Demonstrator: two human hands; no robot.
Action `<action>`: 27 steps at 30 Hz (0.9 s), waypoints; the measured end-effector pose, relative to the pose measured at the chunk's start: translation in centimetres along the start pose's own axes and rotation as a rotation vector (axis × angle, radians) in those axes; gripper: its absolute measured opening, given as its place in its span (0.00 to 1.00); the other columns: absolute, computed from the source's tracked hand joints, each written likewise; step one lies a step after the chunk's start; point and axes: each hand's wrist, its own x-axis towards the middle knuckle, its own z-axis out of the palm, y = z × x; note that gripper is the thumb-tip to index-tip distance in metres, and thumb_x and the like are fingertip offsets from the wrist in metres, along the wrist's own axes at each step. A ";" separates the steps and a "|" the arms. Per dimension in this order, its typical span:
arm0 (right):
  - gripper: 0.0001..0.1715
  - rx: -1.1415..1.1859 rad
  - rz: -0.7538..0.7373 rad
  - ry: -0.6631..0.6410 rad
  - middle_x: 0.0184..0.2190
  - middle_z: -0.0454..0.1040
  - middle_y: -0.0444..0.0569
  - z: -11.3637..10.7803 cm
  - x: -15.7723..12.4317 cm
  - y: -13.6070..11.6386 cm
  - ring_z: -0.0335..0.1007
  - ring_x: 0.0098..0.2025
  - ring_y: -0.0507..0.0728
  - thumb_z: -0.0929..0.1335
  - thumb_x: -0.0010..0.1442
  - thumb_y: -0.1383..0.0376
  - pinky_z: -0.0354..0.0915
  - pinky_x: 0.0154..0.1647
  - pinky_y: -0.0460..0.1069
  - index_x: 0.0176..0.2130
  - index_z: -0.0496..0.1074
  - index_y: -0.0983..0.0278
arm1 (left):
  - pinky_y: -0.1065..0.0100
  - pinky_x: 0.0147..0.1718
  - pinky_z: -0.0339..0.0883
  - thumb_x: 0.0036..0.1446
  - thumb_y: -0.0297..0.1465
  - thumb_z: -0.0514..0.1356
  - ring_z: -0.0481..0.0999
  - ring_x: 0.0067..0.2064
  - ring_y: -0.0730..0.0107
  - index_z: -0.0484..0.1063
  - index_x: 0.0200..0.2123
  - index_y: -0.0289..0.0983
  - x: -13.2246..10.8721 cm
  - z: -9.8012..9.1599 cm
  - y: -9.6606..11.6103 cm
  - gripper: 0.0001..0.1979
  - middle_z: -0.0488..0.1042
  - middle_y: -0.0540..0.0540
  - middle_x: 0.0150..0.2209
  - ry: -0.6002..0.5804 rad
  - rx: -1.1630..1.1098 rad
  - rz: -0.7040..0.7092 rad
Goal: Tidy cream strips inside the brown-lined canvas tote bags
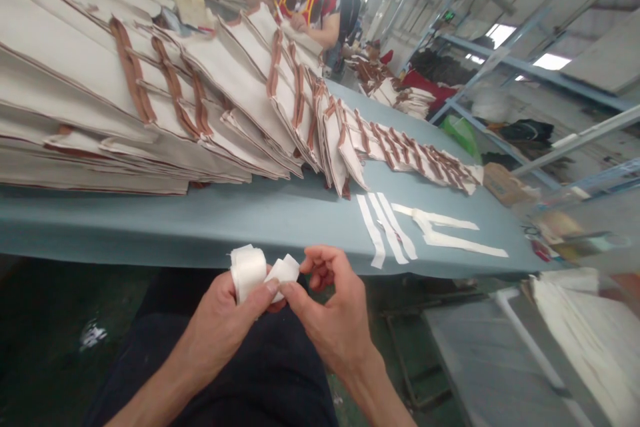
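My left hand (233, 303) is closed around a looped bundle of white fabric strip (249, 271), just in front of the table's near edge. Its thumb presses on a short folded end of the strip (284, 269). From the other side, my right hand (335, 300) pinches at this same end, with the thumb against its lower edge and the other fingers curled. Several white and cream strips (379, 230) lie on the blue-grey table (310, 213), ahead and to the right of my hands.
Stacks of cream fabric panels with brown edging (240, 100) cover the table's left and far side. Across the table stands a person in a red-patterned top (320, 3). A grey side surface (475, 347) bears cream fabric (590, 320) at lower right. Metal shelving (480, 47) rises behind.
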 end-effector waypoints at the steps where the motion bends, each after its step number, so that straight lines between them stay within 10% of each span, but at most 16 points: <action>1: 0.22 0.057 0.092 -0.001 0.35 0.80 0.45 0.2 -0.1 0.1 0.68 0.28 0.52 0.78 0.54 0.62 0.70 0.30 0.48 0.48 0.77 0.61 | 0.63 0.36 0.69 0.47 0.50 0.73 0.77 0.32 0.58 0.83 0.28 0.36 -0.1 0.1 0.2 0.22 0.82 0.44 0.27 0.008 0.007 -0.004; 9: 0.27 0.592 0.431 -0.159 0.40 0.82 0.49 0.4 0.1 0.8 0.76 0.33 0.53 0.81 0.54 0.54 0.75 0.32 0.46 0.49 0.79 0.63 | 0.61 0.37 0.72 0.44 0.46 0.73 0.80 0.32 0.56 0.85 0.30 0.37 -0.6 0.4 1.3 0.18 0.84 0.45 0.27 0.030 -0.023 -0.002; 27: 0.11 0.614 0.359 -0.261 0.25 0.79 0.42 0.8 -0.4 -0.1 0.77 0.26 0.54 0.75 0.65 0.58 0.72 0.28 0.46 0.36 0.73 0.61 | 0.69 0.27 0.66 0.51 0.50 0.77 0.74 0.26 0.66 0.82 0.27 0.36 -0.4 0.7 -0.1 0.22 0.80 0.47 0.22 -0.036 -0.288 -0.052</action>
